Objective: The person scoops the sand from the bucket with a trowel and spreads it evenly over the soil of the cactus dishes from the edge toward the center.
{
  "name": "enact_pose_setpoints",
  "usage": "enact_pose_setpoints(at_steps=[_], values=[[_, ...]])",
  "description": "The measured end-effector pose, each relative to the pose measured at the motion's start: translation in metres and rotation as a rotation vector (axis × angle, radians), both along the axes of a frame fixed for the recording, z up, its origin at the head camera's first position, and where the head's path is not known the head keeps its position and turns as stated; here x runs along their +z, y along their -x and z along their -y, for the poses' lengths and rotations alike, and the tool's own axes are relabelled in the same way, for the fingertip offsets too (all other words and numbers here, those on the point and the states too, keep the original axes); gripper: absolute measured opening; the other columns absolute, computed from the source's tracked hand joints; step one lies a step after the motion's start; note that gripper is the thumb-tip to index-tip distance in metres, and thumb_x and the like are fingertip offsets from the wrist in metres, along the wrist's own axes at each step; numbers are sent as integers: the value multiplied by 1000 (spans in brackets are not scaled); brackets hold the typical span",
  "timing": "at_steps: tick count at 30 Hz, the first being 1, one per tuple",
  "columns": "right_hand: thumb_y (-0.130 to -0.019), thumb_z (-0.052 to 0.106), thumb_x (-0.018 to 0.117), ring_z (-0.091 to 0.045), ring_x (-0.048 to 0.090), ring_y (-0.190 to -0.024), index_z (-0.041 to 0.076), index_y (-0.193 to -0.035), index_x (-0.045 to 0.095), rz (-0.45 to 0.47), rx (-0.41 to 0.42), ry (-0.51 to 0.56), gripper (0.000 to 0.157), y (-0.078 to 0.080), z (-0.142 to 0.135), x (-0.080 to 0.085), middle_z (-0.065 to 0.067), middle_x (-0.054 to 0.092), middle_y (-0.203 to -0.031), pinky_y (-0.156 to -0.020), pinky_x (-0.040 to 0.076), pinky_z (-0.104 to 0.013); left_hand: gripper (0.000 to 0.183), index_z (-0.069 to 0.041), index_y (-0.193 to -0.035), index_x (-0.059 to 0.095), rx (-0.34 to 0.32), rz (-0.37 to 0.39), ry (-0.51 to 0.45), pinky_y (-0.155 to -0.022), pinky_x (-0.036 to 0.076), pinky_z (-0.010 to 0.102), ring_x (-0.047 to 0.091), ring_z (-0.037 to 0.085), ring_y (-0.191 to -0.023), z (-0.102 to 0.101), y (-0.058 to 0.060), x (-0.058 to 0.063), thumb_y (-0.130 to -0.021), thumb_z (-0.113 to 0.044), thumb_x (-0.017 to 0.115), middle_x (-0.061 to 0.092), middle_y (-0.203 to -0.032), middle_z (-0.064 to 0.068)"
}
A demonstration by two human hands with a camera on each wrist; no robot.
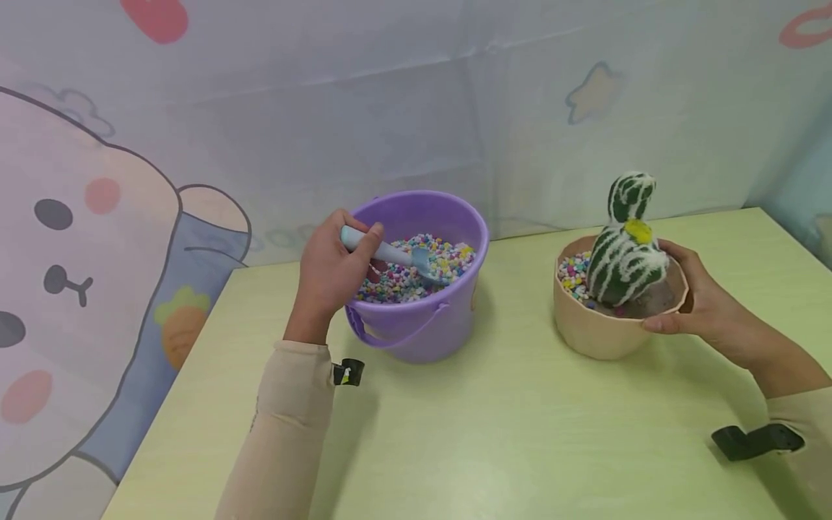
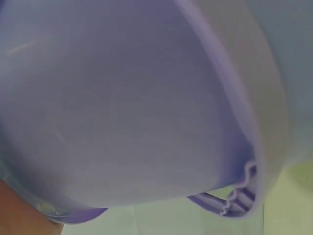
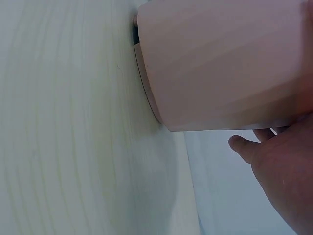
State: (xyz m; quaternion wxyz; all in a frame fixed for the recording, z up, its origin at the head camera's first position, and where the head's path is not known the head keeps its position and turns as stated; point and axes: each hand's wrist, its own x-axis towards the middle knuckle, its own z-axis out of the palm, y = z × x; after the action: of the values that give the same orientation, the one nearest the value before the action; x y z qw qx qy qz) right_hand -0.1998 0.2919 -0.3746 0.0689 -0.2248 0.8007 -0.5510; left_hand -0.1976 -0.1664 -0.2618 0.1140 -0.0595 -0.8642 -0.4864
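Note:
A small light blue shovel is pinched by its handle in my left hand. Its blade dips into the multicoloured pebbles inside a purple bucket, whose wall fills the left wrist view. To the right, my right hand grips the rim of a beige plant pot, thumb at the front. A green cactus with white fuzz and a yellow flower stands in the pot. Pebbles lie on the pot's left side; a grey-brown surface shows at its right.
The pale yellow-green table ends at a cartoon-printed cloth behind it. The bucket's purple handle hangs down its front. Each sleeve carries a black wrist mount.

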Motion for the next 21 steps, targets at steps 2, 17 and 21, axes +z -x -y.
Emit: enact_pose_setpoints(at_steps=[2,17,21], values=[[-87,-7,64,-1,42,-113,28,-155,0,-4,-2,-2,100,0,1,0,-16,6,-150,-77,51,-14,32,-6,-100,52,12,-4,13,-51,57,38,68,26,-58,0,0,-1,-99,-37,61,70,-75,9],[-88,-6,64,0,44,-111,25,-155,-3,10,-6,-4,99,0,1,-1,-17,5,-150,-76,51,-14,13,-4,-95,53,-216,17,27,-63,54,36,71,29,-83,13,1,4,-96,-8,65,70,-95,13],[-88,-6,65,2,43,-110,25,-155,-5,18,-24,-17,102,0,-1,0,-18,-2,-154,-74,51,-15,10,-5,-95,57,-243,-26,60,-59,50,30,69,30,-82,14,0,1,-94,-5,67,70,-92,13]])
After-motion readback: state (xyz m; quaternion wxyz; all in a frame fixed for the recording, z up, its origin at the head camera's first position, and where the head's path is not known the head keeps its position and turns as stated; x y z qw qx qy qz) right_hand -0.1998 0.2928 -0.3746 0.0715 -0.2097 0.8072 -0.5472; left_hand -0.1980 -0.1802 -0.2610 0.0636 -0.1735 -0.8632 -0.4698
